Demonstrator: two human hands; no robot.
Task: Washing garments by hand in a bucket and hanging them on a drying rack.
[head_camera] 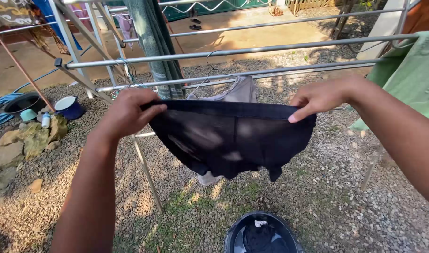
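Observation:
A small black garment [231,138] hangs stretched out between both my hands, held by its upper hem. My left hand [127,112] pinches the hem's left end and my right hand [317,97] pinches the right end. The cloth is in front of the metal drying rack [233,50], just below its lower rails. Behind the black garment a pale grey garment [238,91] hangs from a wire hanger on the rack.
A dark bucket [263,233] with dark laundry stands on the gravel below. A green striped towel [153,42] and a green cloth [413,75] hang on the rack. Rocks, bowls and a blue hose [3,105] lie at the left.

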